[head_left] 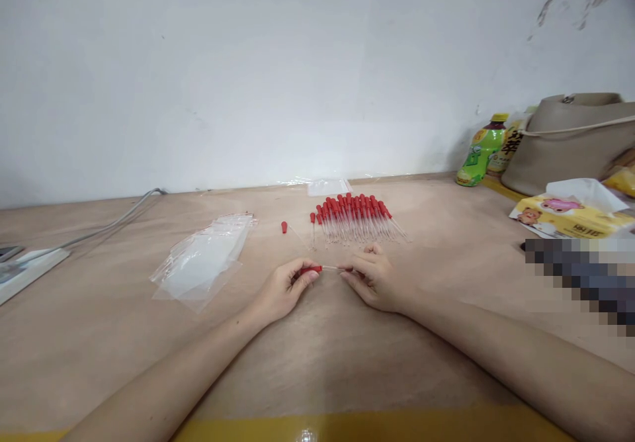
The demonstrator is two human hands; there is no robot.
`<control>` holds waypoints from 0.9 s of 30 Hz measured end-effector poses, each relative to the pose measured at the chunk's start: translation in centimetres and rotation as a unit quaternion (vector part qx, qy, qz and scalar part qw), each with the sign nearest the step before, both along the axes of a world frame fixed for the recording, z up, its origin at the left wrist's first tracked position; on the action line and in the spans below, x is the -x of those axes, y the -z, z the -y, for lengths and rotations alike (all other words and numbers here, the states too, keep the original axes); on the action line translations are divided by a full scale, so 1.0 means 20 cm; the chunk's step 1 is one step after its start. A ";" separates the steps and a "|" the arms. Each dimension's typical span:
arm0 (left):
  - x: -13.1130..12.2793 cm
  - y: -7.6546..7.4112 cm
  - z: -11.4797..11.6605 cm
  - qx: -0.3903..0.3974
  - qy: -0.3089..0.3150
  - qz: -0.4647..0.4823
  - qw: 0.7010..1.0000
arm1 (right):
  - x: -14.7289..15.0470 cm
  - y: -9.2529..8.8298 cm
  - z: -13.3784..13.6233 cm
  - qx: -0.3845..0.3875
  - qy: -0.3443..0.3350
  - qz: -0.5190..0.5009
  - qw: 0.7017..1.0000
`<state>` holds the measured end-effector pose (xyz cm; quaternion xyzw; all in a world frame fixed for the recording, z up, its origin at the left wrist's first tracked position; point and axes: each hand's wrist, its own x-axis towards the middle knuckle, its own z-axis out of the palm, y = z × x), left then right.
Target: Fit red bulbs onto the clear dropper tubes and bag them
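My left hand (288, 290) is closed around the red rubber bulb of a dropper (317, 269), thumb and fingers pinching it. From the bulb a thin glass tube reaches across to my right hand (374, 279), whose fingertips are closed on its other end. Both hands rest low over the table in front of me. Just beyond them, a pile of red-bulbed droppers (350, 209) lies with the bulbs facing the wall. A lone red bulb (284, 227) sits to the left of that pile, and a faint clear tube (299, 237) shows beside it.
Clear plastic zip bags (211, 257) lie fanned out on the left, and another bag (328, 187) is near the wall. A grey cable (124, 216) crosses the far left. At right stand a green drink bottle (479, 154), a beige bag (565, 144) and a yellow tissue pack (560, 217).
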<state>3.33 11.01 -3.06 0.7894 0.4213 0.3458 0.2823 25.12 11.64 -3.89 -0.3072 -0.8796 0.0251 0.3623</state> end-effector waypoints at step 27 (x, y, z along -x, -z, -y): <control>0.00 0.00 0.00 -0.019 -0.022 0.017 0.999 | 0.04 -0.02 -0.02 0.007 0.004 0.000 1.000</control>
